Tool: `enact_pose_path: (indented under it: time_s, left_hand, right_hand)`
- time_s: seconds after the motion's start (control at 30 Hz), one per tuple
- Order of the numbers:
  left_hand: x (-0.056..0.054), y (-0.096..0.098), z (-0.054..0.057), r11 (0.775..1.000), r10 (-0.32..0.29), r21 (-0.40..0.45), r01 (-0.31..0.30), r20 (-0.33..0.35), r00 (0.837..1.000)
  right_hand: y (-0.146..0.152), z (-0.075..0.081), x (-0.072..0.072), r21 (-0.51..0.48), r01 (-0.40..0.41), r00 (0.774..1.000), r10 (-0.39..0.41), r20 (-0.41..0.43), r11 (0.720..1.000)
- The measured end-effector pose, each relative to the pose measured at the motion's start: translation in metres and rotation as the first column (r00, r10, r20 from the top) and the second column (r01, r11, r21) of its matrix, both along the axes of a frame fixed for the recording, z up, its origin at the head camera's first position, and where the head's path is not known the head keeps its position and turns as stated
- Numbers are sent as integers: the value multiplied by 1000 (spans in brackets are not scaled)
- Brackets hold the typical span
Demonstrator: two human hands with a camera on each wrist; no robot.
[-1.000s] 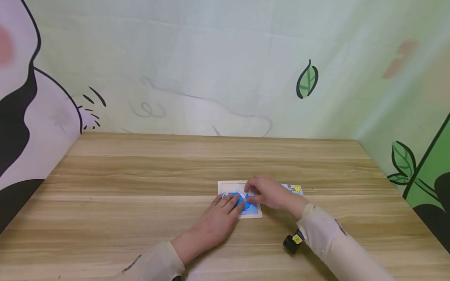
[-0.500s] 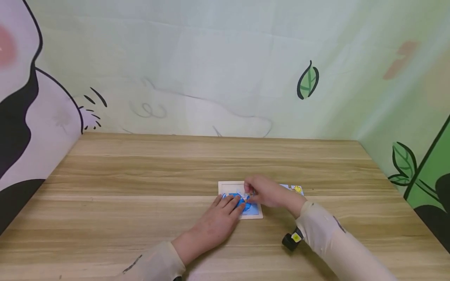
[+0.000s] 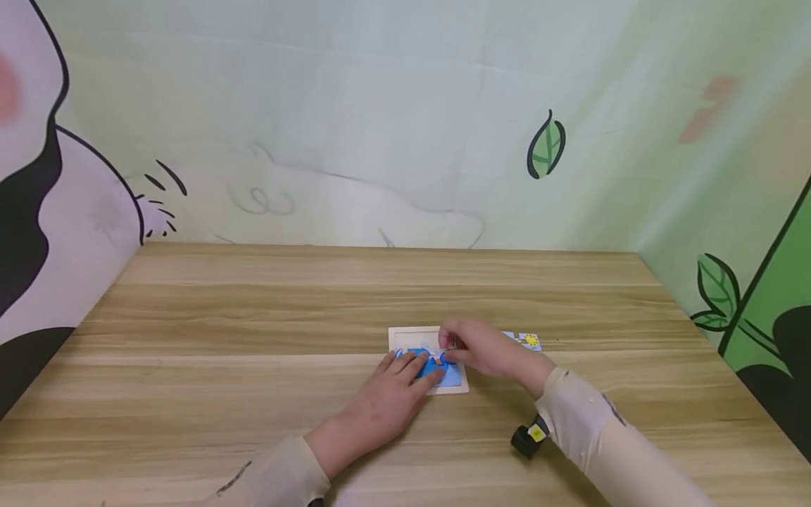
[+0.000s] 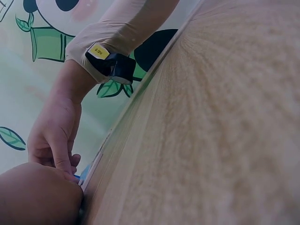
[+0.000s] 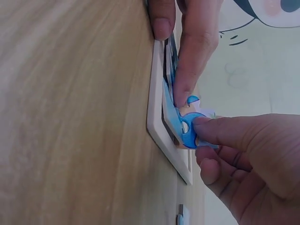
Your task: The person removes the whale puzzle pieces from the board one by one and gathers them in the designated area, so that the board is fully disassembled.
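Note:
A small jigsaw puzzle in a pale wooden frame point(image 3: 412, 329) lies flat on the table. My left hand point(image 3: 379, 410) reaches over its near left side, fingers extended and resting on the blue pieces point(image 3: 453, 376) inside. At the right side of the frame, my right hand point(image 3: 486, 349) pinches a blue and white puzzle piece point(image 5: 189, 135) between thumb and fingers. In the right wrist view that piece is tilted against its neighbours, with a left fingertip touching right beside it. The left wrist view shows the left hand point(image 4: 40, 194) hiding most of the puzzle.
Loose puzzle pieces point(image 3: 529, 341), one with a yellow sun, lie to the right of the frame, partly behind the right hand. A black wrist camera point(image 3: 527, 441) hangs under the right sleeve. A cartoon-printed backdrop point(image 3: 355, 127) stands along the table's back and sides.
The right hand still pinches the piece at the frame's right side, its fingers shifting only slightly. The left hand stays on the puzzle, one finger now a little more spread. The head view shifts slightly.

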State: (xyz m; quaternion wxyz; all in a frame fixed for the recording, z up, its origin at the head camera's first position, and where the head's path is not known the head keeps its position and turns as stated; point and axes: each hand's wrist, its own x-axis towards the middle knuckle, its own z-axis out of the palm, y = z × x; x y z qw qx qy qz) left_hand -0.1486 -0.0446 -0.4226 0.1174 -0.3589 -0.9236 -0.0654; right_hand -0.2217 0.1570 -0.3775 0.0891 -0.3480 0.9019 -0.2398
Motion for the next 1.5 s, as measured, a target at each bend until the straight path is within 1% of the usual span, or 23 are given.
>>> enact_pose_path:
  time_s: [0.1,0.17,0.23,0.3,0.4,0.47,0.57,0.63,0.7,0.8,0.9,1.0,1.07,1.1,1.17,1.2,1.23,1.3,1.33,1.4,1.5]
  left_hand:
    - [0,0,1,1000,2,-14,-2,35,999]
    - [0,0,2,1000,1,-21,-1,42,999]
    - [-1,1,2,1000,-3,-18,4,42,999]
    - [-1,1,2,1000,-7,-10,7,38,999]
    - [-2,1,3,1000,-9,8,8,32,999]
    - [-2,1,4,1000,-5,10,4,29,1000]
    - [-2,1,5,1000,0,5,0,31,1000]
    - [-2,2,5,1000,1,-6,-1,33,999]
    - [-1,2,4,1000,1,-14,0,36,999]
    - [0,3,4,1000,-2,-21,3,39,999]
    - [0,3,3,1000,-1,-18,2,42,999]
    - [0,2,3,1000,2,-20,-1,39,999]
    - [0,2,3,1000,2,-22,-1,37,999]
    - [1,1,3,1000,2,-24,-1,34,999]
    - [1,1,2,1000,2,-22,-2,30,1000]
    - [1,0,2,1000,2,-18,-2,26,1000]
    - [1,0,1,1000,3,-14,-3,22,1000]
    - [1,0,1,1000,6,-8,-6,8,1000]
    - [1,0,0,1000,7,-6,-7,0,1000]
    - [1,1,0,1000,6,-4,-6,-14,1000]
    - [1,1,0,1000,4,-8,-4,-25,1000]
  right_hand:
    - [1,0,-1,-33,22,998,-20,53,999]
    - [1,1,0,-40,36,997,-33,68,999]
    - [2,2,2,-24,32,999,-31,43,999]
    - [2,2,5,-6,11,1000,-11,-8,1000]
    - [4,1,9,8,-25,995,26,-94,1000]
    - [5,0,11,-12,-19,996,18,-93,1000]
    - [8,-3,8,-69,9,999,-11,-33,998]
    - [9,-5,5,-114,40,998,-34,51,993]
    - [10,-7,2,-150,59,991,-39,132,987]
    - [12,-9,-3,-172,88,972,-46,232,981]
    - [12,-10,-6,-172,106,958,-55,281,979]
    - [10,-9,-10,-151,106,957,-60,284,983]
    - [7,-7,-10,-117,96,965,-64,254,988]
    - [5,-5,-10,-93,82,973,-60,221,992]
    - [0,-2,-6,-33,45,992,-41,117,998]
    - [-2,-1,-4,-3,19,999,-19,48,1000]
    - [-3,1,-1,24,2,1000,-1,-13,1000]
    - [-5,3,4,62,-26,992,33,-123,998]
    - [-5,3,6,73,-33,986,45,-164,997]
    - [-2,2,10,77,-47,977,62,-206,996]
    - [5,-2,16,71,-62,971,77,-226,996]
